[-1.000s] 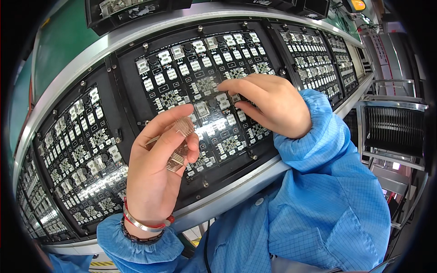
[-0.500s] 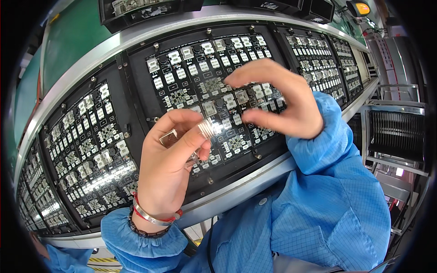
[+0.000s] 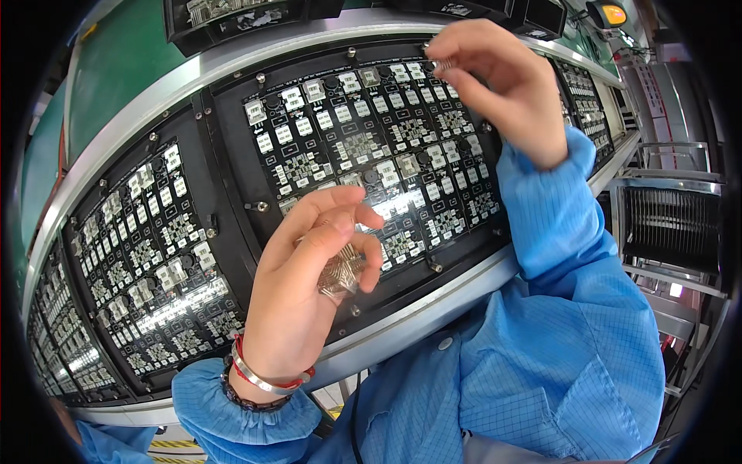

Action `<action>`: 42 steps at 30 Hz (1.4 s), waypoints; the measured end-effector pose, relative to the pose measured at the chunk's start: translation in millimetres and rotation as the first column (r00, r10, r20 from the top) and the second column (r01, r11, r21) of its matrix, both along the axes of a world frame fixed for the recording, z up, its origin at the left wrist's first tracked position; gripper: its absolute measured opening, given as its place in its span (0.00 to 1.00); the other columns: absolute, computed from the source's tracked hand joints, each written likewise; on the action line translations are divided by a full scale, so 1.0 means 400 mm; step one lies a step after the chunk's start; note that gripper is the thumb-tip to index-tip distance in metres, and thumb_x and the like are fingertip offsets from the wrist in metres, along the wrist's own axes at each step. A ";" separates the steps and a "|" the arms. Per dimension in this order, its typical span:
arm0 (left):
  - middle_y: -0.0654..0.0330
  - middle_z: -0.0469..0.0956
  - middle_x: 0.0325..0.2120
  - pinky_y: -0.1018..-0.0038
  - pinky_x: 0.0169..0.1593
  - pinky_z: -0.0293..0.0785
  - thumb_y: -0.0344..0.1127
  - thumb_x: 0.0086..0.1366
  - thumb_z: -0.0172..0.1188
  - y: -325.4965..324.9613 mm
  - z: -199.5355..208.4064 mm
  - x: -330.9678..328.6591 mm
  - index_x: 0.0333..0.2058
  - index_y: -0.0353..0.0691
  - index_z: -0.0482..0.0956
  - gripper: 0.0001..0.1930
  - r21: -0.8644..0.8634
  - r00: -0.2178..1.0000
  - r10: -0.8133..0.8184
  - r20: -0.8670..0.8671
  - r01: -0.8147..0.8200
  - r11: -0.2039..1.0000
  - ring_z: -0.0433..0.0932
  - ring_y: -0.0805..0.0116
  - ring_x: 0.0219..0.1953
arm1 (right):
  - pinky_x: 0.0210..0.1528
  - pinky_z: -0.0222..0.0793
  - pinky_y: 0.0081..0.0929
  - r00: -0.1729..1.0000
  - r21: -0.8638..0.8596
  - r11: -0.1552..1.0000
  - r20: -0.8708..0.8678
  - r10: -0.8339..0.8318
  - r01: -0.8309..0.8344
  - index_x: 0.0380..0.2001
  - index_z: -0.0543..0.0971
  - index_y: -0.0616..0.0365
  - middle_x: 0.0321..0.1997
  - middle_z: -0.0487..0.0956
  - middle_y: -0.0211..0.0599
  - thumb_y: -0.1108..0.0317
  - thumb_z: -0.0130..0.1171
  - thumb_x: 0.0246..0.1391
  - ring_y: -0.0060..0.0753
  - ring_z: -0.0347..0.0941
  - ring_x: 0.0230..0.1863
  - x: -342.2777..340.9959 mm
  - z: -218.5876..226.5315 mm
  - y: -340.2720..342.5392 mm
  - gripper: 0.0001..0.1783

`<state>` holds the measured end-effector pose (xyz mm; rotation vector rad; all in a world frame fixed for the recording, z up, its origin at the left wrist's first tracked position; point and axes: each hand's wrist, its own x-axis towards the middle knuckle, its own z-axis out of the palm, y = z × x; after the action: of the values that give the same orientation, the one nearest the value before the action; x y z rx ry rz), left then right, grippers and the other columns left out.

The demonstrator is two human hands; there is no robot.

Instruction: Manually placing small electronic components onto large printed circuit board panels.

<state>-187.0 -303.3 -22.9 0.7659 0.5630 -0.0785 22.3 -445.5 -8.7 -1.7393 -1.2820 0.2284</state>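
My left hand point(image 3: 290, 286) is above the near part of the middle circuit board point(image 3: 359, 147). Its fingers are curled round a bunch of small shiny metal pieces with thin pins point(image 3: 340, 272); how many is hidden. At the board's far right corner, my right hand point(image 3: 510, 93) has thumb and forefinger pinched on a small ribbed metal piece point(image 3: 444, 65). Whether that piece touches the board is hard to tell. Rows of white blocks, dark round parts and silvery components cover the board, which lies in a black carrier frame point(image 3: 232, 166).
Another populated board point(image 3: 147, 255) lies in a carrier to the left, and more point(image 3: 583, 100) continue right along the metal rail point(image 3: 143, 97). Black bins point(image 3: 232, 19) with metal parts stand beyond the rail. A slotted rack point(image 3: 672, 224) is at the right. A blue sleeve point(image 3: 116, 441) shows lower left.
My right hand has moved away to the board's far right corner, now pinching a small metal piece. My left hand has shifted slightly right and turned, and the stacked pieces at its fingertips no longer show.
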 end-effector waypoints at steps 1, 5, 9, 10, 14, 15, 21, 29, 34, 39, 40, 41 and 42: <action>0.58 0.71 0.31 0.78 0.28 0.65 0.38 0.65 0.46 0.002 -0.010 -0.001 0.45 0.34 0.67 0.15 -0.033 1.000 -0.013 -0.007 0.013 0.999 0.69 0.73 0.26 | 0.46 0.69 0.24 0.999 -0.030 0.999 0.034 -0.032 0.033 0.39 0.75 0.66 0.43 0.73 0.38 0.84 0.53 0.48 0.27 0.70 0.45 0.029 -0.016 0.006 0.12; 0.61 0.69 0.25 0.79 0.24 0.61 0.39 0.66 0.50 0.029 -0.029 -0.007 0.41 0.36 0.68 0.12 -0.252 0.997 -0.055 0.048 0.065 0.966 0.67 0.75 0.22 | 0.43 0.70 0.21 0.897 -0.251 0.965 0.440 0.042 0.078 0.35 0.77 0.62 0.38 0.76 0.35 0.81 0.57 0.46 0.27 0.73 0.39 0.091 -0.039 0.025 0.11; 0.63 0.69 0.22 0.80 0.21 0.59 0.40 0.66 0.50 0.025 -0.033 -0.006 0.37 0.39 0.68 0.11 -0.262 0.995 -0.062 0.074 0.079 0.962 0.65 0.77 0.20 | 0.40 0.71 0.23 0.863 -0.317 0.947 0.493 0.114 0.056 0.36 0.78 0.60 0.36 0.77 0.35 0.79 0.58 0.45 0.30 0.75 0.35 0.134 -0.083 0.024 0.11; 0.63 0.69 0.22 0.81 0.21 0.58 0.40 0.66 0.50 0.024 -0.033 -0.006 0.35 0.39 0.68 0.10 -0.249 0.996 -0.061 0.071 0.077 0.966 0.65 0.77 0.19 | 0.40 0.71 0.23 0.864 -0.317 0.947 0.491 0.116 0.053 0.36 0.78 0.60 0.36 0.77 0.35 0.79 0.58 0.45 0.30 0.75 0.35 0.133 -0.089 0.024 0.11; 0.65 0.69 0.22 0.82 0.21 0.59 0.39 0.66 0.50 0.022 -0.037 -0.006 0.31 0.40 0.69 0.09 -0.211 0.996 -0.069 0.064 0.081 0.974 0.65 0.78 0.20 | 0.41 0.70 0.23 0.874 -0.347 0.935 0.474 0.106 0.075 0.43 0.75 0.56 0.37 0.77 0.34 0.78 0.58 0.44 0.28 0.75 0.37 0.130 -0.092 0.026 0.19; 0.65 0.69 0.22 0.82 0.21 0.59 0.39 0.66 0.50 0.022 -0.037 -0.006 0.31 0.40 0.69 0.09 -0.212 0.996 -0.070 0.063 0.082 0.974 0.65 0.78 0.20 | 0.41 0.70 0.23 0.883 -0.361 0.930 0.457 0.110 0.071 0.46 0.73 0.55 0.37 0.78 0.34 0.78 0.58 0.45 0.28 0.75 0.38 0.130 -0.091 0.026 0.21; 0.65 0.69 0.22 0.82 0.21 0.59 0.38 0.66 0.50 0.025 -0.038 -0.003 0.31 0.40 0.69 0.09 -0.201 0.996 -0.073 0.056 0.083 0.976 0.66 0.78 0.20 | 0.44 0.70 0.24 0.884 -0.375 0.923 0.458 0.098 0.092 0.47 0.72 0.55 0.37 0.78 0.35 0.78 0.57 0.46 0.30 0.75 0.41 0.126 -0.094 0.025 0.22; 0.65 0.69 0.23 0.82 0.23 0.61 0.38 0.66 0.51 0.022 -0.039 -0.004 0.31 0.39 0.69 0.09 -0.194 0.995 -0.077 0.066 0.088 0.977 0.66 0.78 0.21 | 0.42 0.74 0.29 0.834 -0.396 0.894 0.549 0.049 0.208 0.48 0.70 0.51 0.40 0.79 0.37 0.76 0.57 0.48 0.37 0.77 0.42 0.087 -0.094 0.023 0.22; 0.64 0.70 0.24 0.81 0.24 0.61 0.41 0.66 0.51 0.015 -0.033 0.006 0.34 0.39 0.69 0.10 -0.168 0.998 -0.056 0.035 0.061 0.984 0.66 0.78 0.21 | 0.40 0.74 0.29 0.822 -0.379 0.890 0.569 0.009 0.253 0.49 0.70 0.49 0.38 0.80 0.34 0.76 0.58 0.47 0.38 0.77 0.41 0.084 -0.095 0.021 0.23; 0.62 0.70 0.25 0.80 0.25 0.60 0.44 0.68 0.41 0.016 -0.033 -0.007 0.38 0.38 0.68 0.15 -0.194 0.999 -0.042 0.022 0.045 0.980 0.66 0.76 0.22 | 0.45 0.70 0.30 0.810 -0.297 0.917 0.584 -0.047 0.267 0.46 0.74 0.48 0.36 0.80 0.32 0.75 0.61 0.45 0.36 0.74 0.44 0.089 -0.100 0.022 0.22; 0.61 0.70 0.26 0.79 0.26 0.61 0.45 0.67 0.38 0.016 -0.036 -0.004 0.40 0.37 0.68 0.17 -0.213 0.999 -0.045 0.028 0.050 0.976 0.66 0.76 0.23 | 0.45 0.70 0.30 0.808 -0.297 0.916 0.587 -0.048 0.270 0.46 0.74 0.48 0.36 0.80 0.32 0.75 0.61 0.45 0.36 0.74 0.44 0.090 -0.098 0.021 0.22; 0.60 0.70 0.26 0.78 0.26 0.61 0.45 0.67 0.34 0.016 -0.038 -0.001 0.41 0.37 0.68 0.19 -0.233 0.998 -0.048 0.035 0.055 0.971 0.66 0.75 0.23 | 0.46 0.69 0.29 0.810 -0.309 0.906 0.584 -0.058 0.288 0.45 0.75 0.49 0.36 0.80 0.31 0.75 0.61 0.44 0.35 0.72 0.45 0.090 -0.095 0.019 0.21; 0.60 0.70 0.26 0.78 0.26 0.61 0.45 0.67 0.34 0.013 -0.034 0.003 0.41 0.37 0.68 0.19 -0.233 0.998 -0.049 0.039 0.057 0.971 0.66 0.75 0.23 | 0.47 0.68 0.29 0.811 -0.321 0.896 0.581 -0.069 0.306 0.44 0.76 0.49 0.35 0.80 0.30 0.74 0.62 0.44 0.34 0.71 0.46 0.090 -0.092 0.017 0.20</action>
<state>-185.9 -298.3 -36.6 0.5514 0.4920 -0.1788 58.2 -438.8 -45.5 -2.3990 -1.5266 -0.1715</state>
